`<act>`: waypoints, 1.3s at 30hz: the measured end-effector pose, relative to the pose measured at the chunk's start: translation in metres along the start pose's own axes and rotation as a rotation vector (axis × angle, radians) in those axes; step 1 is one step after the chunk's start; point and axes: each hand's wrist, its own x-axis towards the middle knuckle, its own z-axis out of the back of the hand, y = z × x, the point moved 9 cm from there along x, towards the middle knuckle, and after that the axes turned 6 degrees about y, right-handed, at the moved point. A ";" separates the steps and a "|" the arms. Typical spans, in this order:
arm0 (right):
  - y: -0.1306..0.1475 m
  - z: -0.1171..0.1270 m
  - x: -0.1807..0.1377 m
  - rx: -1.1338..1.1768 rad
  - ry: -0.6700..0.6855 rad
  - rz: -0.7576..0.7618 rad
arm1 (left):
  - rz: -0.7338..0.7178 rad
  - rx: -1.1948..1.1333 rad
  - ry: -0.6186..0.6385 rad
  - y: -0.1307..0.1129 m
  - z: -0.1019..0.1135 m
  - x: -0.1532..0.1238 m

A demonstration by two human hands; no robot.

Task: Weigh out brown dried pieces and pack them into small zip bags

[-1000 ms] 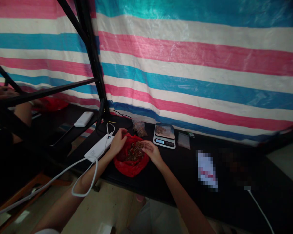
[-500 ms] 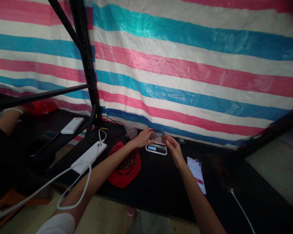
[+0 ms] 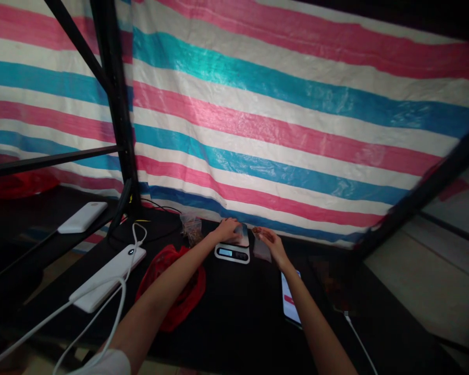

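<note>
A white kitchen scale (image 3: 232, 254) with a lit display stands on the black table. My left hand (image 3: 227, 230) is over its weighing plate, fingers bent and closed at the surface; what they hold, if anything, is hidden. To the right of the scale, my right hand (image 3: 271, 242) pinches small brown pieces between its fingers. Just below those fingers lies a small clear plastic bag (image 3: 262, 252), touching or nearly touching the hand. Left of my left forearm is a red plastic bag (image 3: 193, 291), open and partly covered by the arm.
A clear bag of brown pieces (image 3: 191, 229) stands behind the red bag. A white power strip (image 3: 107, 278) with looping white cable lies at left, near a white power bank (image 3: 83, 217). A phone (image 3: 290, 299) is partly under my right forearm. Black frame posts (image 3: 115, 99) flank the striped sheet.
My right hand has moved off the scale plate to its right side, carrying brown pieces over the clear bag. My left hand stays at the plate. The view has swung right.
</note>
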 end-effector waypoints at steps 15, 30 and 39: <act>0.002 -0.018 0.016 -0.006 0.067 0.046 | -0.049 -0.404 -0.083 0.003 0.000 -0.003; 0.113 -0.063 0.019 -0.997 0.402 0.388 | -0.111 -0.869 -0.178 -0.019 0.035 -0.018; 0.138 -0.099 0.004 -1.496 0.489 0.537 | -0.093 -0.950 -0.185 -0.016 0.034 -0.020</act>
